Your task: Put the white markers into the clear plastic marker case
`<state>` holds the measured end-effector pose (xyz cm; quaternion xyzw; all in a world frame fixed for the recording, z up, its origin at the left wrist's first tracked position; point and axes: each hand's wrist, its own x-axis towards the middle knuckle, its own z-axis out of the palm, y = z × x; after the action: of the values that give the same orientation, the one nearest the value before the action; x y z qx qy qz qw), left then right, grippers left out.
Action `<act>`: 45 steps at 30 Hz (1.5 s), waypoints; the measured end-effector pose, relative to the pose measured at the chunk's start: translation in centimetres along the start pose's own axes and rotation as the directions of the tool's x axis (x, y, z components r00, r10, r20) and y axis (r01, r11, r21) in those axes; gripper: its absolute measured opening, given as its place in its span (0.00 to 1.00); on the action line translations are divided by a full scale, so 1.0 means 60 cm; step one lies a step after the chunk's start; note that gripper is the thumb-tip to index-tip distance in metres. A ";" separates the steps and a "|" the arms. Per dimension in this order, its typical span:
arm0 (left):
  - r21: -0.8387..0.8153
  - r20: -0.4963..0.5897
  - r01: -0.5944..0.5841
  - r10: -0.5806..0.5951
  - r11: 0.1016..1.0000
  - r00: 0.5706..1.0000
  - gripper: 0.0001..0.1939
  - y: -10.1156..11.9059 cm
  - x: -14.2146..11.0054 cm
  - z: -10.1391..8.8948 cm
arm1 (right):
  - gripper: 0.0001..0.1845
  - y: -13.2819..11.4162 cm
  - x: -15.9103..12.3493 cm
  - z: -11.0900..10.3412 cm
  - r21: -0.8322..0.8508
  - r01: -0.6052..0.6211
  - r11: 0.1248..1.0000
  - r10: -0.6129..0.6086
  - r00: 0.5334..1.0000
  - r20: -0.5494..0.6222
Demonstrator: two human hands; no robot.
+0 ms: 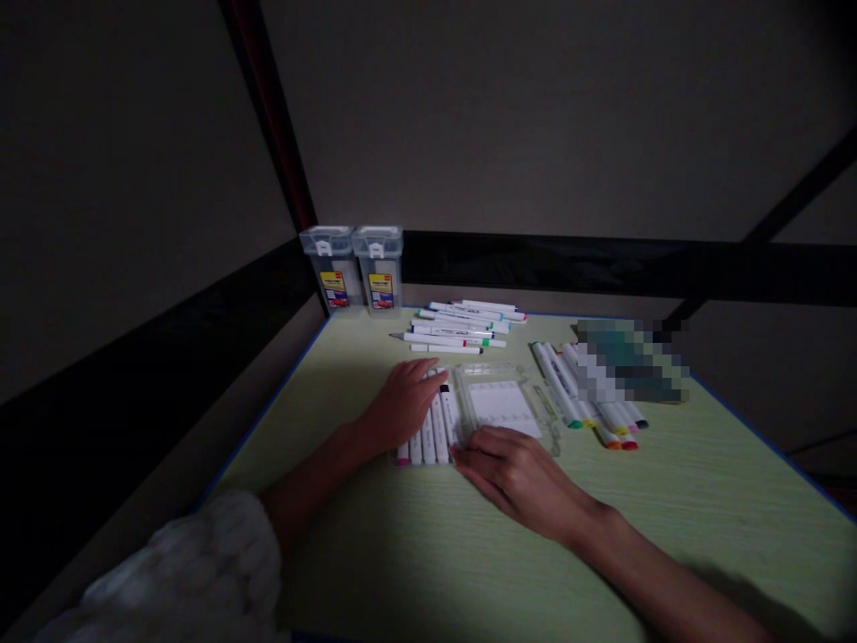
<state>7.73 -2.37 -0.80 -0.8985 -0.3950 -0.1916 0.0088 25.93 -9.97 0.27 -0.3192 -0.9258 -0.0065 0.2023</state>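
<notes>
My left hand [402,406] lies over the upper part of a row of white markers [424,438], fingers reaching across toward their far ends, and I cannot tell whether it grips one or merely presses on them. My right hand [512,464] is bent narrow, fingertips at the near right end of the row; whether they pinch the last marker or only touch it, I cannot make out. The row sits in front of me on the table [375,554], just left of a clear open cover [492,368] with a white card [502,406] in it. I judge the step in hand to be squaring the markers side by side, and the next move to call for a light, even push from both hands so that none rides up. My left hand hides the row's upper left part, and my right overlaps the cover's near edge. The clear plastic is faint in this dim light, so I cannot trace how it runs beneath the markers. Coarse blocks blur a greenish thing [633,362] beside the loose markers [559,384] at the right.
</notes>
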 end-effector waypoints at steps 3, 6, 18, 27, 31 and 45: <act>0.012 0.014 -0.014 0.013 1.000 1.000 0.18 -0.001 0.000 0.000 | 0.14 0.000 0.001 0.000 -0.010 0.003 1.000 -0.002 1.000 0.008; 0.028 0.022 -0.025 0.024 0.999 0.999 0.18 -0.002 0.000 0.000 | 0.15 0.000 0.002 0.000 -0.016 0.002 1.000 -0.002 1.000 0.008; 0.054 0.077 0.009 -0.013 0.999 0.997 0.19 0.000 0.001 -0.001 | 0.15 -0.002 0.002 -0.003 0.041 -0.045 0.998 0.043 0.998 0.052; 0.031 0.066 0.001 -0.003 1.000 0.998 0.19 -0.004 -0.001 0.001 | 0.17 -0.005 0.008 -0.008 0.063 -0.063 0.996 0.059 0.996 0.069; 0.028 0.073 0.005 -0.007 1.000 0.997 0.19 -0.002 0.000 -0.002 | 0.16 -0.006 0.006 -0.008 0.070 -0.069 0.995 0.065 0.996 0.063; 0.040 0.098 0.004 -0.008 0.999 0.995 0.19 -0.002 0.004 -0.004 | 0.16 -0.002 0.004 -0.001 0.058 -0.055 0.997 0.052 0.997 0.058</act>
<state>7.72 -2.14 -0.52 -0.9052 -0.4015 -0.1395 0.0064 25.74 -9.91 0.44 -0.3378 -0.9221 0.0357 0.1854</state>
